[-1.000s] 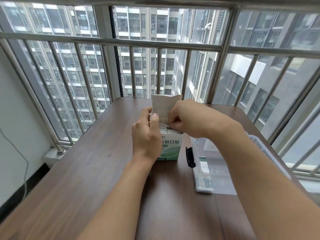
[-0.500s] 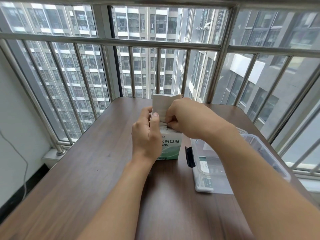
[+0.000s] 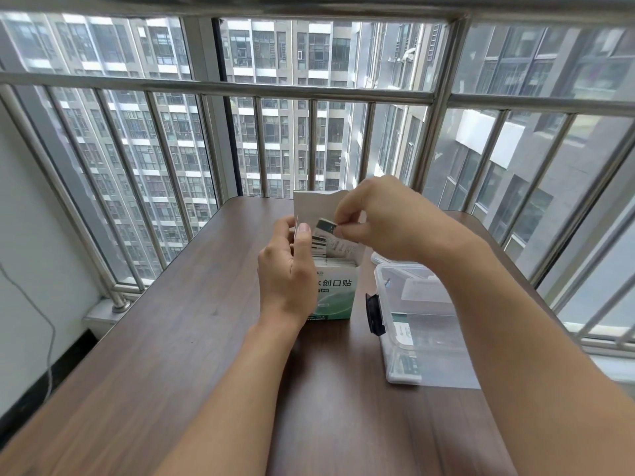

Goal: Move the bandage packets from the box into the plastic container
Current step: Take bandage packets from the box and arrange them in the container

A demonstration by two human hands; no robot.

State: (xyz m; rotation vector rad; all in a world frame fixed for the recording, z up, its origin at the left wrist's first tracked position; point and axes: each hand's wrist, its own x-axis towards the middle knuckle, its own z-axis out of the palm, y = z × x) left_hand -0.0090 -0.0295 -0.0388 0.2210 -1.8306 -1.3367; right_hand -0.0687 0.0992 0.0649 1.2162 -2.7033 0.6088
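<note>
Pinched a few packets (image 3: 328,235) half out of the box (image 3: 335,293) with right hand (image 3: 385,221), left hand (image 3: 287,269) wrapped round box; might spill beside the container (image 3: 412,324) if fanned.

On the table (image 3: 171,338), the box (image 3: 335,297) stands just left of the plastic container (image 3: 419,324).

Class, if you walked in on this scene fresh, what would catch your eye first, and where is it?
At the table's centre, the right hand pinches bandage packets half-drawn from the open green-and-white box, which the left hand steadies. Right of it sits a clear plastic container, and tower blocks fill the barred window behind.
</note>
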